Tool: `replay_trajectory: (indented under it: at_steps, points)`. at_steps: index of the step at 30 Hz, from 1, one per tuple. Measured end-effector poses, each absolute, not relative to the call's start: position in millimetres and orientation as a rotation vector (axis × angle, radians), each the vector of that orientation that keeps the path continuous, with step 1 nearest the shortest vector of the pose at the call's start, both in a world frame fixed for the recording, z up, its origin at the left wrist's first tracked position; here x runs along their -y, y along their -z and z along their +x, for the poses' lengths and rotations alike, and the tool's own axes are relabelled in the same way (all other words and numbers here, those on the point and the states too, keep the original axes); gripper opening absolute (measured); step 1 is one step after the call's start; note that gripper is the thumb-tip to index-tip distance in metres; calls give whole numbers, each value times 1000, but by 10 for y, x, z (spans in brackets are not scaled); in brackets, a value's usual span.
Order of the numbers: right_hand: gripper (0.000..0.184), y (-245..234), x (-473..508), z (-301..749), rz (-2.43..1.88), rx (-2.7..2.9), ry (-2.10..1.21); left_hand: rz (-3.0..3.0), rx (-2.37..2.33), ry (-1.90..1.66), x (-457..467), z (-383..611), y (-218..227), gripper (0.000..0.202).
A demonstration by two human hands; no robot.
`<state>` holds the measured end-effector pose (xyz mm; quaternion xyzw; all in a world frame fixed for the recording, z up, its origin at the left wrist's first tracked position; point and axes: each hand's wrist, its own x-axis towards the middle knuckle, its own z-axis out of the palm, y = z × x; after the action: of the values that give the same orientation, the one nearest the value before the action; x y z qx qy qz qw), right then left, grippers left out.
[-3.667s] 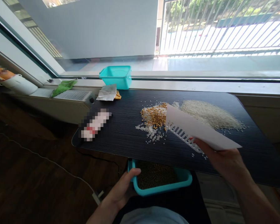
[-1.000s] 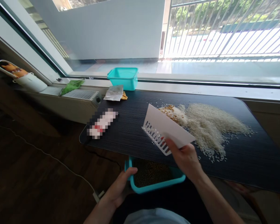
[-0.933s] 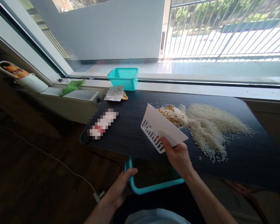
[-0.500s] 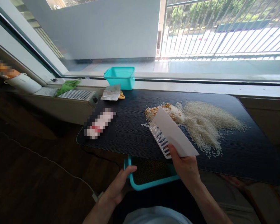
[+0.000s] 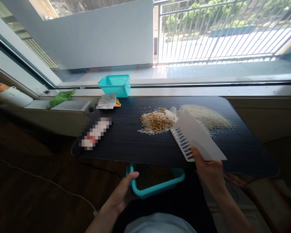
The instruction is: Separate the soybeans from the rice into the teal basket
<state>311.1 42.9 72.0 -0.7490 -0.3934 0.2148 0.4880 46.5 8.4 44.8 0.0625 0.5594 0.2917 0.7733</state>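
My right hand (image 5: 210, 170) grips a white slotted scoop (image 5: 196, 136) tilted over the black table (image 5: 126, 142), just right of a small heap of yellow beans mixed with rice (image 5: 156, 120). A larger pile of white rice (image 5: 203, 117) lies behind the scoop. Below the table's front edge, my left hand (image 5: 122, 193) holds the left rim of a teal tub (image 5: 157, 183) that contains yellow beans.
A second teal tub (image 5: 115, 85) stands at the table's back left, with a crumpled silvery bag (image 5: 106, 101) in front of it. A blurred white and red packet (image 5: 95, 133) lies on the table's left part. A radiator (image 5: 65, 105) and green cloth (image 5: 60, 96) sit left.
The scoop has drawn back to the right and nearer me, uncovering the bean heap on its left. My left hand has stayed on the lower tub.
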Motion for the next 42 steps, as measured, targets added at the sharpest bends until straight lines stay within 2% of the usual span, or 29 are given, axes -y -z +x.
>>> replay_trajectory:
  at_steps: [8, 19, 23, 28, 33, 42]
  points:
    - [28, -668, -573, 3491, -1870, 914, -442, 141, -1186, -594, -65, 559, -455, 52]
    - [24, -1032, -690, 3905, -1884, 1055, -516, 159, -1103, -568, 11, 683, -391, 58]
    - [25, -1070, -576, 3921, -1759, 1148, -685, 203, -1071, -581, 67, 664, -379, 59]
    - [38, -947, -490, 4001, -1568, 1252, -978, 201, -1071, -592, 108, 637, -374, 61]
    - [45, -945, -709, 4273, -1538, 1311, -972, 187, -1100, -600, 121, 644, -421, 65]
    - [35, -1027, -1243, 4529, -1492, 1395, -986, 34, -1081, -567, 16, 666, -518, 75]
